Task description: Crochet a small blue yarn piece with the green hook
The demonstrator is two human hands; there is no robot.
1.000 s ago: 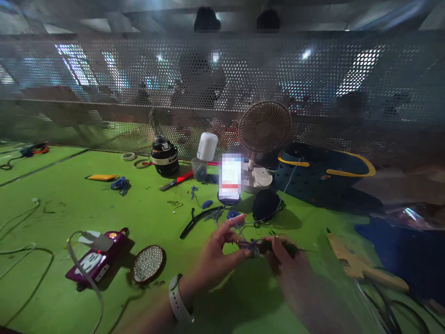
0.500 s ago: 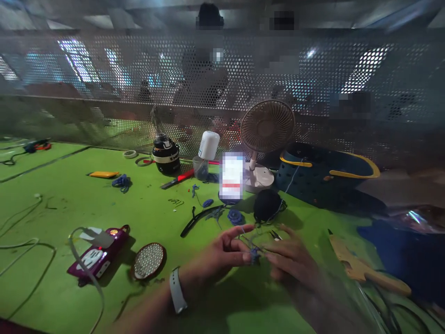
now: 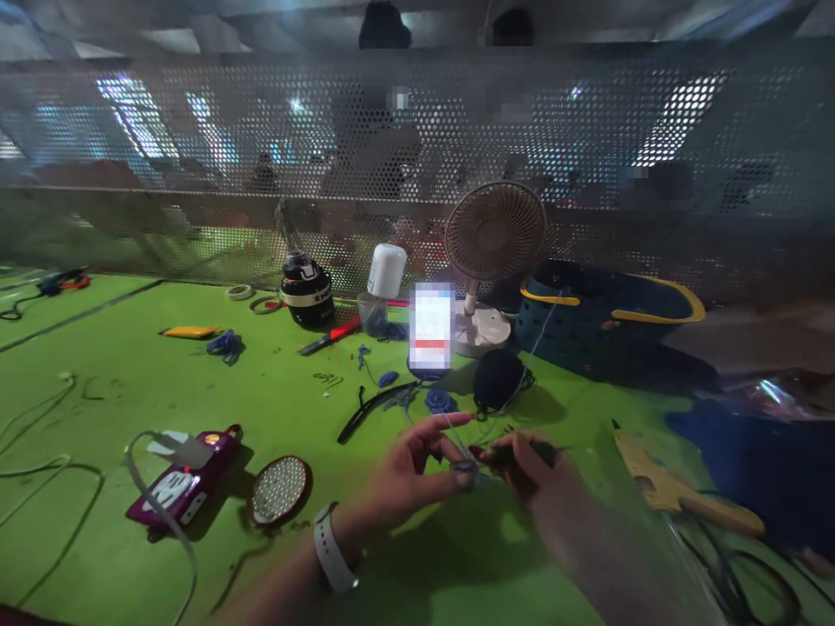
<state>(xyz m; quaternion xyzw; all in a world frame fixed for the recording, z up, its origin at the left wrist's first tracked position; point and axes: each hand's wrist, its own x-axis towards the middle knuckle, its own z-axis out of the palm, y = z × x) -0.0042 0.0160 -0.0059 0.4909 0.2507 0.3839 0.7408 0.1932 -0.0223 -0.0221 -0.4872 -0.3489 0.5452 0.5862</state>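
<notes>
A small piece of blue crochet work [image 3: 475, 472] is pinched between the thumb and fingers of my left hand [image 3: 414, 469]. Pale blue yarn [image 3: 455, 433] runs over the raised left index finger down to that piece. My right hand [image 3: 541, 478] is closed around the dark handle of a crochet hook [image 3: 543, 449], its tip at the crochet work. Exactly how the hook sits in the stitches is too small to tell. Just beyond my hands lie a crocheted blue disc [image 3: 440, 401] and a dark ball [image 3: 497, 380] with yarn around it.
A lit phone [image 3: 431, 330] stands upright before a fan [image 3: 494, 233]. A dark basket [image 3: 587, 339] with yellow handles is at right, near a glue gun [image 3: 678, 491]. At left are a purple power strip [image 3: 196, 482], a round studded object [image 3: 279, 491] and a black jug [image 3: 306, 296].
Half a second ago the fingers of my right hand were spread and blurred beside the work; now they grip the hook again. My left hand keeps its pinch. The view has shifted slightly.
</notes>
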